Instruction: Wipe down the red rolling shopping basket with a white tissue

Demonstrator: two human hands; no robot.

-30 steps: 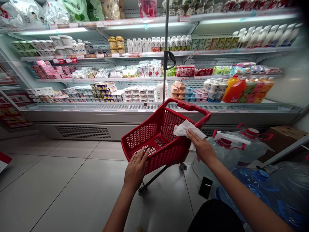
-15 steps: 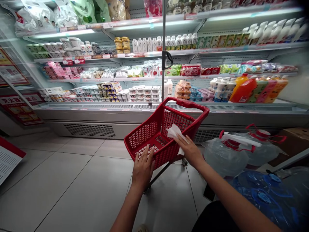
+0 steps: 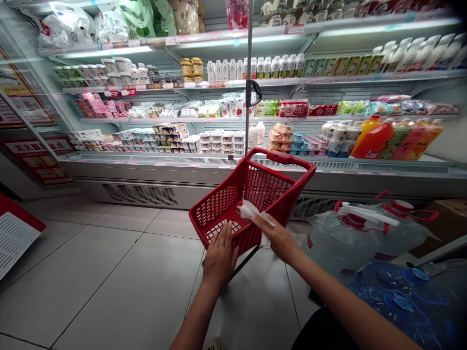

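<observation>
A red plastic shopping cart (image 3: 219, 210) stands in front of me, its handle toward the fridge. My left hand (image 3: 220, 255) lies on the cart's near rim with its fingers stretched out and nothing in it. My right hand (image 3: 277, 236) presses a crumpled white cloth or tissue (image 3: 251, 211) over the near side rim, to the right of my left hand. Part of the white piece hangs down outside the basket, below the fingers. The undersides of the right fingers are hidden.
Behind the cart runs a glass-fronted fridge (image 3: 146, 171) with dairy and drinks on its shelves. Large clear water bottles (image 3: 339, 238) and blue ones (image 3: 397, 301) stand at the right, near a cardboard box (image 3: 443, 218). A red and white object (image 3: 16, 238) is at the left.
My right hand and the white piece have slid left and down along the rim, closer to my left hand. My left hand has shifted slightly right. The view has turned a little.
</observation>
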